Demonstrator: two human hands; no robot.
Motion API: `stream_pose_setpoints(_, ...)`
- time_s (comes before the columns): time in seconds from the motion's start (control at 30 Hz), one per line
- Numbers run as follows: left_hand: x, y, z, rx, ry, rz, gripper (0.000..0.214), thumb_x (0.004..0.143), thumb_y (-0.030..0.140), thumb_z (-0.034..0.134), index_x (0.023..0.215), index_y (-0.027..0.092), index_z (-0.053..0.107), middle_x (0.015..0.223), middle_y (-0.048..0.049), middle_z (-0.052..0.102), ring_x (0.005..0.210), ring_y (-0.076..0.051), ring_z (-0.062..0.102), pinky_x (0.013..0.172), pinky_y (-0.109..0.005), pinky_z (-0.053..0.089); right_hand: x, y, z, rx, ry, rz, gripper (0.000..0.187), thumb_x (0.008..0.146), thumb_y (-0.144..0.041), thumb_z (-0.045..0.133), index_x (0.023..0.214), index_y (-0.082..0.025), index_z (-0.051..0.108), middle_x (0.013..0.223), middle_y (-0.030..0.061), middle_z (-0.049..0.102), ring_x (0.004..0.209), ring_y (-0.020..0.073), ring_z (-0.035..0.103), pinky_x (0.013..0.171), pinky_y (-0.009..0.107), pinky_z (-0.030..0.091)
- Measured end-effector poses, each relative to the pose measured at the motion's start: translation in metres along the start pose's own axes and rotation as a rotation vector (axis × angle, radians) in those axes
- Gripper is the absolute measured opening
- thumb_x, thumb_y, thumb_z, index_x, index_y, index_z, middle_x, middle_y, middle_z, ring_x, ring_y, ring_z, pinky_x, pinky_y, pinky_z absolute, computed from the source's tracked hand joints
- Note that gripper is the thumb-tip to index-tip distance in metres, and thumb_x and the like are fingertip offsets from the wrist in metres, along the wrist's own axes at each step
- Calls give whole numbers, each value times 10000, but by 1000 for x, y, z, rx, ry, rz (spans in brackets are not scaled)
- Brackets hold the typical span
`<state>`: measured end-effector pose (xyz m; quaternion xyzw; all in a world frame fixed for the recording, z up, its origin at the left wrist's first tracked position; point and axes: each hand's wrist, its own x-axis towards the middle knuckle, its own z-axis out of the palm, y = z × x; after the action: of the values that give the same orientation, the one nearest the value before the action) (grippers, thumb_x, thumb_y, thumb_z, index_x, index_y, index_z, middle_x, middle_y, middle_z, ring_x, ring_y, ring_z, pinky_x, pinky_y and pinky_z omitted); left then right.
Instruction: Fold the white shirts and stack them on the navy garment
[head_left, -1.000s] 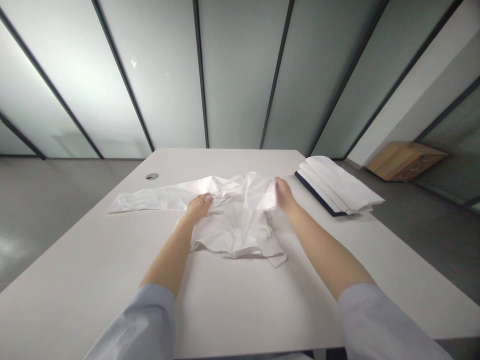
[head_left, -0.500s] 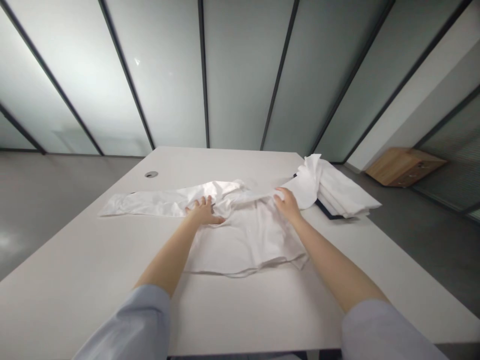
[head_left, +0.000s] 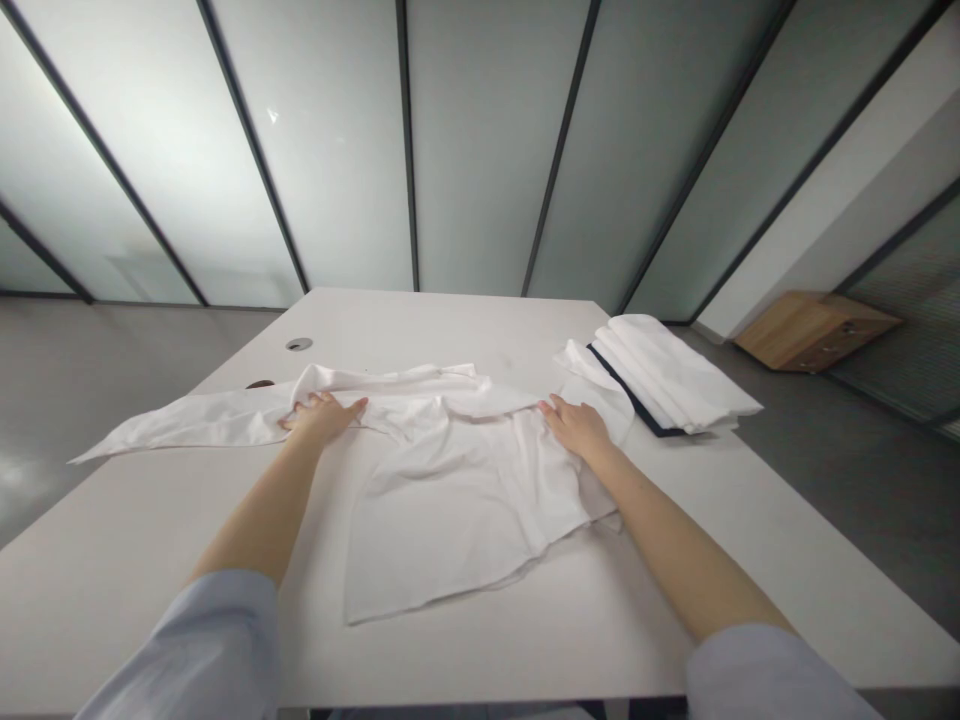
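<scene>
A white long-sleeved shirt lies spread and creased across the table, its lower part towards me and one sleeve stretched out to the left. My left hand rests flat on the cloth where this sleeve joins the body, thumb spread away from the fingers. On the other side, my right hand has its fingers and thumb close together on the shirt near the right shoulder. Part of the cloth there is hidden under that hand and forearm. More white fabric reaches from it towards a folded pile.
A stack of folded white cloth sits at the table's right edge, over a dark flat item. The white table has a round grommet at the far left. A wooden cabinet stands on the floor beyond.
My left hand has moved left, and the sleeve now reaches further left. The shirt's lower part has spread towards me. Cloth at the right has come off the folded stack; my right hand has lowered slightly.
</scene>
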<state>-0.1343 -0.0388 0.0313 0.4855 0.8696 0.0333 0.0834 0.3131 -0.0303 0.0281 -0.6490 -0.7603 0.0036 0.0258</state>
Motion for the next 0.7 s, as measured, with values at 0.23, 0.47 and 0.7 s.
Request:
stream_pose_setpoints(0.23, -10, 27, -9, 57, 296, 387, 654, 843, 444, 488, 1421, 151, 401, 1420, -198, 470, 1314, -355, 417, 1009, -500, 396, 14, -4, -29, 4, -164, 67, 360, 889, -387, 480, 1008, -150, 723, 1092, 182, 694, 1037, 299, 638, 844, 363, 454)
stream_pose_setpoints(0.47, -31, 92, 18, 184, 312, 838, 833, 784, 278, 589, 1524, 200, 212, 1602, -121, 140, 1463, -306, 137, 1149, -463, 212, 36, -46, -15, 330, -131, -219, 389, 763, -158, 577, 1146, -194, 630, 1107, 68, 691, 975, 201, 627, 805, 256, 443)
stream_pose_setpoints(0.7, -21, 106, 12, 210, 270, 856, 900, 753, 341, 635, 1528, 192, 202, 1592, -136, 175, 1465, -341, 78, 1160, -534, 94, -15, -88, -19, 95, 253, -495, 215, 770, -135, 549, 953, -146, 663, 1033, 148, 655, 1047, 275, 539, 924, 383, 381)
